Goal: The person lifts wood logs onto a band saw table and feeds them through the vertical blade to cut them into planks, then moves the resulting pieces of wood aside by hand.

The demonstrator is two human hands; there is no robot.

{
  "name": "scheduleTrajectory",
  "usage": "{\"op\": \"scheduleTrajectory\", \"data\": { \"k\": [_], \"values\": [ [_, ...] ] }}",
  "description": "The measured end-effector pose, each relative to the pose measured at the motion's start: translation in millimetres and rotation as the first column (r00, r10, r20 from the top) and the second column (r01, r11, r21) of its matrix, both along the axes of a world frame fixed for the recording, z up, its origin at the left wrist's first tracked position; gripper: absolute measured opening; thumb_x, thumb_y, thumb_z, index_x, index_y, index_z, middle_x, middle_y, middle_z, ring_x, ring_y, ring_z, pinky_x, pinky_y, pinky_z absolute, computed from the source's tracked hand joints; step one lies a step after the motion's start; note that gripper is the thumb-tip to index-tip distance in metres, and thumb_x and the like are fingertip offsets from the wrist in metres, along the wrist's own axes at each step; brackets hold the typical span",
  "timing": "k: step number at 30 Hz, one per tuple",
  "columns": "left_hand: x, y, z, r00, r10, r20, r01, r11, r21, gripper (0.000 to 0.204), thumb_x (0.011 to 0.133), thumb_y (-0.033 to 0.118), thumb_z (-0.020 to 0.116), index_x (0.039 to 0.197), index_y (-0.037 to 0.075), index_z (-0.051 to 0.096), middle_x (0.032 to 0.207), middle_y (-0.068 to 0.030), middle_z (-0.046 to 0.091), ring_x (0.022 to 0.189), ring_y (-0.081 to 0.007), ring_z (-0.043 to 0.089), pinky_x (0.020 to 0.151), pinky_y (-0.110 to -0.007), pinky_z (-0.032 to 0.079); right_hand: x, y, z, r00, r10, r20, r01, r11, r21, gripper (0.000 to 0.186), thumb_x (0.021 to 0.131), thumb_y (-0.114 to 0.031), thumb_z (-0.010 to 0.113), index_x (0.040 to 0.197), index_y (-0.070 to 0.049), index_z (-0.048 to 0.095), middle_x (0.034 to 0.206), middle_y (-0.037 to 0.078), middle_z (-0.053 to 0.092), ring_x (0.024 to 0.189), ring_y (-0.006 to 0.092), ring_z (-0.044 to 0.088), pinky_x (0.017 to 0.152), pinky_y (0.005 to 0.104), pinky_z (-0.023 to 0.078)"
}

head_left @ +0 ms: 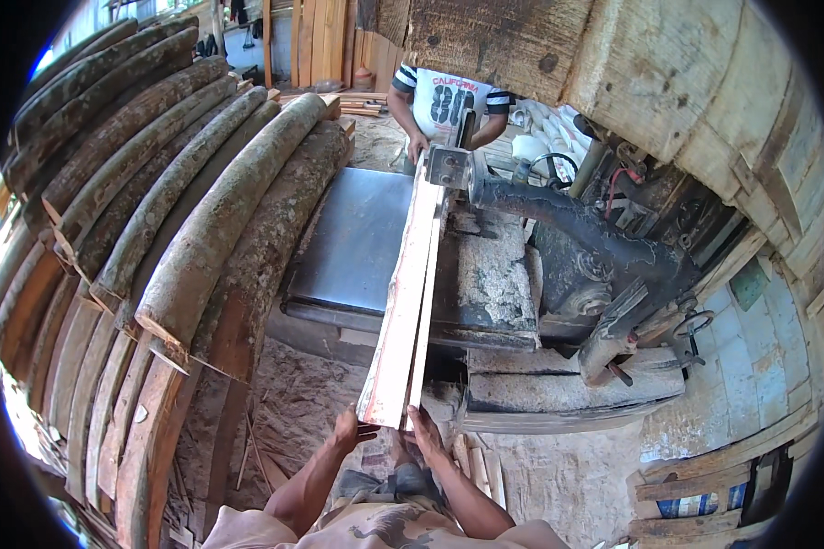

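At the near end of the saw table, two hands support a long plank.

From left: stacked bark slabs; the left hand and right hand press open-palmed on the plank end, probably keeping it straight against the blade guide; a co-worker's hand steadies the far end. No containers are visible.

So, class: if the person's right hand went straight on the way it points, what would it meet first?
The right hand already touches the near end of the plank, so it would press straight into that end; depth beyond is unclear.
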State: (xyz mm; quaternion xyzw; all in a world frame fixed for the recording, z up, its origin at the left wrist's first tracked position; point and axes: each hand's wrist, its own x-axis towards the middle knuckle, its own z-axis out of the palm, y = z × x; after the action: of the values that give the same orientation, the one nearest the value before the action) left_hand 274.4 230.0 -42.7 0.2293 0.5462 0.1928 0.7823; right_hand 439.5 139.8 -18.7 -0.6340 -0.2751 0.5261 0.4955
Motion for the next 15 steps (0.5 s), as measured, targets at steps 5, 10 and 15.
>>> {"op": "scheduleTrajectory", "data": {
  "k": [5,10,15],
  "values": [
    [-48,-76,-2,1.000,0.017,-0.018,-0.018,0.999,-0.030,0.053,0.094,0.042,0.024,0.119,0.001,0.046,0.105,-0.0211,0.057,0.090,-0.0374,0.059,0.079,-0.051,0.048,-47,-82,24,0.992,-0.017,-0.122,0.004,0.994,-0.108,0.083,0.079,-0.064,0.047,0.136,-0.007,0.028,0.134,0.016,0.034,0.116,0.0285,0.042,0.089,0.0418,0.043],
    [-95,-153,-8,1.000,0.025,-0.009,-0.025,0.999,-0.027,0.051,0.093,0.040,0.025,0.118,0.002,0.048,0.104,-0.0201,0.057,0.090,-0.0364,0.060,0.078,-0.050,0.049,-92,-161,26,0.994,-0.017,-0.109,0.007,0.995,-0.095,0.080,0.080,-0.061,0.047,0.136,-0.006,0.029,0.132,0.015,0.037,0.111,0.0276,0.045,0.085,0.0386,0.045],
    [-133,-222,-2,1.000,0.004,-0.008,-0.004,1.000,0.010,0.047,0.092,0.036,0.023,0.114,0.003,0.050,0.097,-0.0173,0.060,0.085,-0.0331,0.061,0.074,-0.049,0.051,-122,-233,-20,0.999,0.028,-0.034,-0.028,0.999,-0.017,0.077,0.082,-0.058,0.048,0.134,-0.004,0.031,0.131,0.014,0.039,0.107,0.0250,0.048,0.083,0.0349,0.046]
  ]
}}
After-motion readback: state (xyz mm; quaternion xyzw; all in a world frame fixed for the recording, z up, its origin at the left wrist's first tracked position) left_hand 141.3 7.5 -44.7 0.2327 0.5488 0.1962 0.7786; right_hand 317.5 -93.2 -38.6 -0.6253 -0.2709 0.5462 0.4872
